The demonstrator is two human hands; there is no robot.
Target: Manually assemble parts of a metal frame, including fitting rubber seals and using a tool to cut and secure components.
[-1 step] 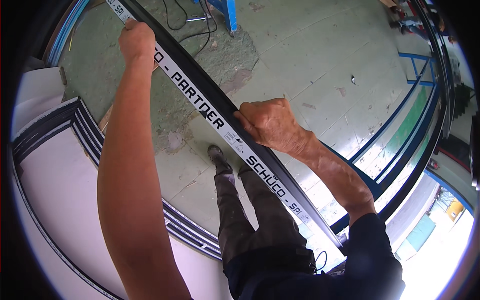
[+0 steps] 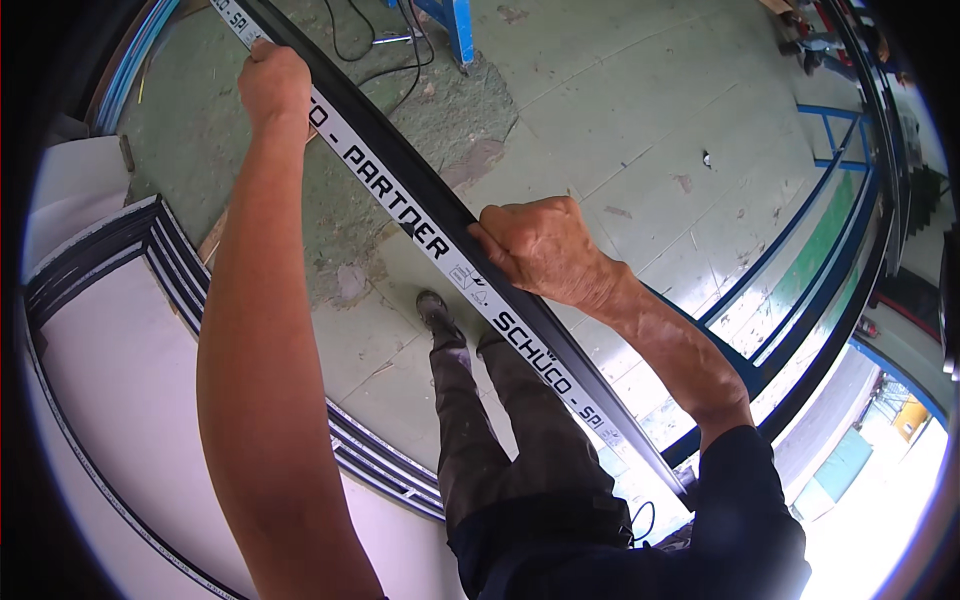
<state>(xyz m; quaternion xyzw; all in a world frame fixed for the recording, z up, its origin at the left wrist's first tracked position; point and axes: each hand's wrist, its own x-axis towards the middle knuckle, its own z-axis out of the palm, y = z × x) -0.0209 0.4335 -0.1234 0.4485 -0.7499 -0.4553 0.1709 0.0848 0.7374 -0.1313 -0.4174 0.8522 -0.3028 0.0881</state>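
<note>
A long black window-frame profile (image 2: 400,150) slants from the upper left to the lower right, in front of my body and above the floor. White printed protective film (image 2: 325,128) runs along its face. Toward the far end, my left hand (image 2: 275,85) is closed around the profile, its fingertips partly hidden. My right hand (image 2: 545,245) grips the black edge near the middle, thumb against the face and fingers curled in. Both forearms reach in from the lower edge.
Pale panels (image 2: 120,330) and stacked black profiles (image 2: 158,240) lie at the left. A blue stand (image 2: 458,30) and black cables (image 2: 412,75) are at the top. A dark blue metal rack (image 2: 770,260) stands at the right. Another person (image 2: 830,48) is at the far right.
</note>
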